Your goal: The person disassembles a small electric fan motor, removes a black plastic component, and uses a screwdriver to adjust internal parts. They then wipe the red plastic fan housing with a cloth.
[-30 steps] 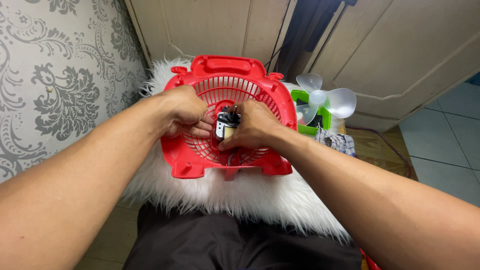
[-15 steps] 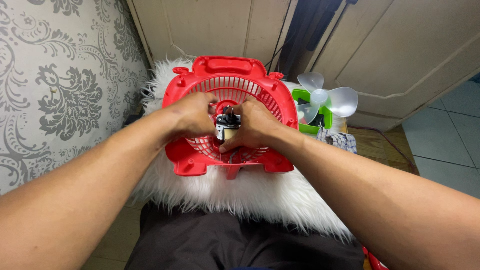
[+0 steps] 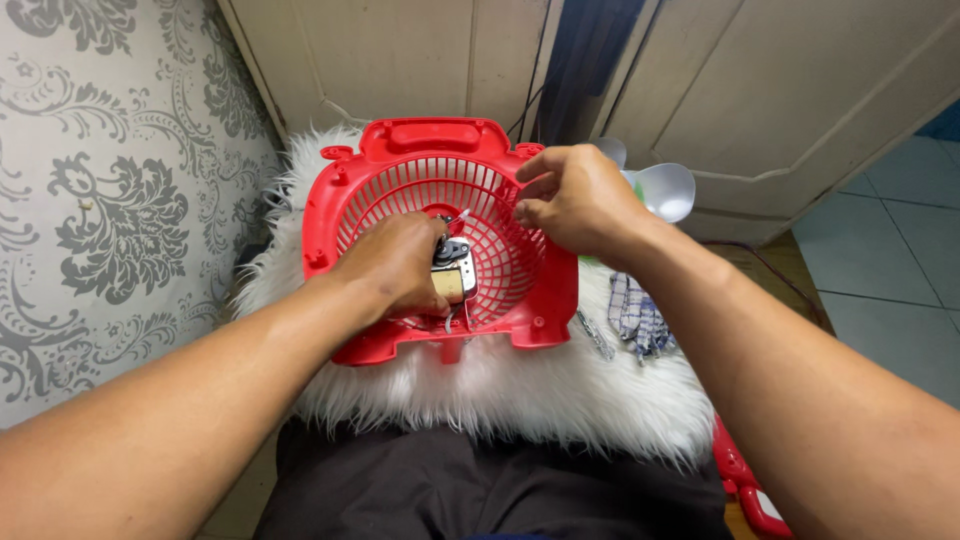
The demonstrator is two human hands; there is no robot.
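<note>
White fur rug (image 3: pixel 520 390) at frame centre bore a red fan grille (image 3: pixel 440 180). Left hand (image 3: pixel 395 265) gripped its small motor (image 3: pixel 455 275); right hand (image 3: pixel 575 200) pinched the grille's right rim, apparently seating the motor, needing steady alignment.

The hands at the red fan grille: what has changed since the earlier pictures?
The right hand left the motor at the centre and moved up to the right rim of the grille. The left hand stays on the motor. The grille stays on the white fur.
</note>
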